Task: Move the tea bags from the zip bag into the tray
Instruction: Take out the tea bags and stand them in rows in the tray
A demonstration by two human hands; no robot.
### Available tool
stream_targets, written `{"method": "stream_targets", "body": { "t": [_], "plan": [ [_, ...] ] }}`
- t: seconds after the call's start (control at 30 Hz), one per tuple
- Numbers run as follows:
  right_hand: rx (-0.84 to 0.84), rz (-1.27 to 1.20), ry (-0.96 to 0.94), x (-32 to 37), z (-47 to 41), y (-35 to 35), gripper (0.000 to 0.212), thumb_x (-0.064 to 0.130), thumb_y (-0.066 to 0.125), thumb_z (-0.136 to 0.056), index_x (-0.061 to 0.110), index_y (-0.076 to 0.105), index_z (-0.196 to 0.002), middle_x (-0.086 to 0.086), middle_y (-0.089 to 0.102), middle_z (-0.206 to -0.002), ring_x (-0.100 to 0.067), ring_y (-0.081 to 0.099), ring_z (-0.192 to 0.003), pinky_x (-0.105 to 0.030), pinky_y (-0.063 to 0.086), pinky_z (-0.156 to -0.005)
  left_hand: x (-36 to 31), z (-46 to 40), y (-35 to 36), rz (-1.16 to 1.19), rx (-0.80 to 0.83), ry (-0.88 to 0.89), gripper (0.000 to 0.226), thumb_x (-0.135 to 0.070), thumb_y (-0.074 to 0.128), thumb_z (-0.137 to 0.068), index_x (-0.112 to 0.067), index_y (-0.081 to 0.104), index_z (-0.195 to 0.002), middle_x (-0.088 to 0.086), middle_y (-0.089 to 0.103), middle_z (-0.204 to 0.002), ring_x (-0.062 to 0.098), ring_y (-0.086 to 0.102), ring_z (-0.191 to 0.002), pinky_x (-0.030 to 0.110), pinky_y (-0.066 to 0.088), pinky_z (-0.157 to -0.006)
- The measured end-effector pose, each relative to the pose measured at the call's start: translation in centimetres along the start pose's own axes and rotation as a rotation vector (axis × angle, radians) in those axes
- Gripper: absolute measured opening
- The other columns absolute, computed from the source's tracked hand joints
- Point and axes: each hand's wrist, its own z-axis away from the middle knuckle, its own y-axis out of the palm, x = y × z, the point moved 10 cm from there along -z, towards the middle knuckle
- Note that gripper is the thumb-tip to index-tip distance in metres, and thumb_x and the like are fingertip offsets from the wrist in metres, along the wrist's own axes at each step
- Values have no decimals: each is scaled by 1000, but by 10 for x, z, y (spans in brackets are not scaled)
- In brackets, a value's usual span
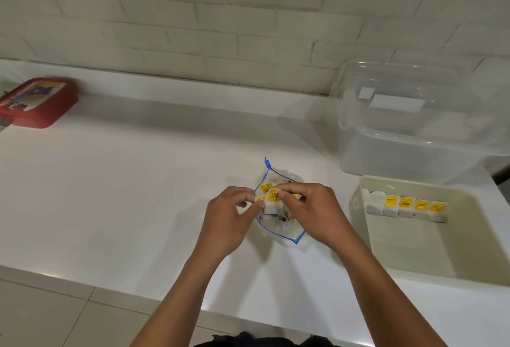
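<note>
STEP: extraction from zip bag [278, 232], mid-counter | GRIP: left hand [230, 218] and right hand [311, 208] both pinch one tea bag [271, 202] over the bag mouth | TRAY [414, 261]: row of tea bags [405, 206] along far wall | NEXT: judged, free the tag string, carry rightward, set beside row.

Lying open-mouthed at the middle of the counter [138, 181]: the zip bag [278, 225], with tea bags [271, 200] inside. Meeting just above the bag's mouth: the left hand [229, 217] and the right hand [317, 211], both pinching one tea bag. Sitting to the right of the bag: the tray [430, 258], holding a row of tea bags [405, 206] along its far side. Standing behind the tray, against the wall [220, 15]: a lidded bin [414, 131]. Resting far left at the back: a flat box [38, 102].
</note>
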Motion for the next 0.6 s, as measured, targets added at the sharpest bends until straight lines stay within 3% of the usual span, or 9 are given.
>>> {"method": "stream_targets", "body": {
  "t": [0.07, 0.23, 0.37, 0.5, 0.6],
  "plan": [
    [-49, -98, 43, -2, 1, -7, 18, 21, 64, -94, 29, 80, -97, 27, 66, -63, -1, 62, -59, -6, 42, -57, 2, 1, -4, 21, -21, -12, 15, -28, 75, -87, -38, 72, -76, -20, 67, -99, 4, 64, -84, 8, 38, -65],
    [-118, -257, 83, -6, 3, -22, 15, 20, 62, -97, 22, 77, -92, 20, 62, -55, -4, 53, -43, -11, 39, -47, 1, 2, -16, 71, -83, -43, 10, -28, 73, -89, -30, 72, -79, -19, 69, -97, -1, 65, -80, 8, 39, -64],
    [-159, -350, 89, -6, 6, -32, 13, 18, 63, -96, 17, 74, -88, 13, 62, -58, -7, 52, -47, -11, 39, -46, -2, 3, -17, 92, -95, -93, 10, -31, 72, -90, -31, 70, -80, -21, 71, -86, 3, 64, -73, 7, 41, -62],
    [-146, -394, 82, -6, 8, -36, 13, 14, 64, -95, 11, 72, -86, 11, 60, -60, -7, 53, -48, -9, 39, -44, -7, 1, -12, 46, -82, -98, 11, -33, 74, -87, -28, 69, -79, -6, 69, -68, 20, 56, -64, 17, 38, -53],
    [-77, -363, 69, -9, 9, -33, 14, 17, 64, -95, 16, 73, -84, 14, 60, -59, -11, 53, -50, -14, 40, -46, -15, 1, -8, 24, -82, -78, 13, -30, 76, -86, -26, 67, -76, -14, 60, -54, 17, 44, -53, 17, 35, -48]
  ]
}}
